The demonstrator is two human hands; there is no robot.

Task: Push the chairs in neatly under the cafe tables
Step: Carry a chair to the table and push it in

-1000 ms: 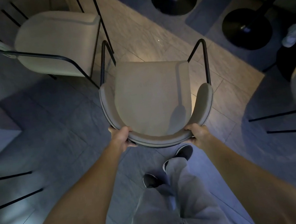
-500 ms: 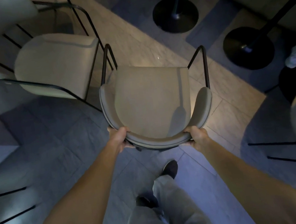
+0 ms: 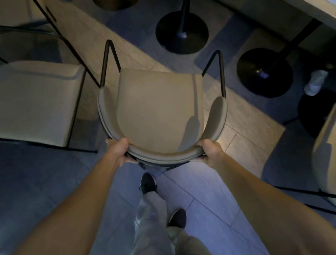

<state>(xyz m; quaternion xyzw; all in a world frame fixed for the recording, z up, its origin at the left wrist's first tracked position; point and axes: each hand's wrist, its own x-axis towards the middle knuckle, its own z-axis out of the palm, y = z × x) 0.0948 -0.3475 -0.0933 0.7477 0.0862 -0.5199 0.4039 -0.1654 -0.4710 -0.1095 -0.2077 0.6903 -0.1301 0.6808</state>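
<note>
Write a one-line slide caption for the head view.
Both hands, left and right, grip the curved back of a beige chair facing two black round table bases.

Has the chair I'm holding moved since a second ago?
Yes. The held chair has gone forward, toward the round black table base and alongside the neighbouring chair, both hands gripping its backrest.

Chair point(image 3: 161, 115) sits between second chair point(image 3: 29, 102) and table bases point(image 3: 181, 32).

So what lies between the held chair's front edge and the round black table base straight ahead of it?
In the head view, only bare floor: pale tile, then a darker patch, separates the chair from the table base. Nothing stands there.
</note>
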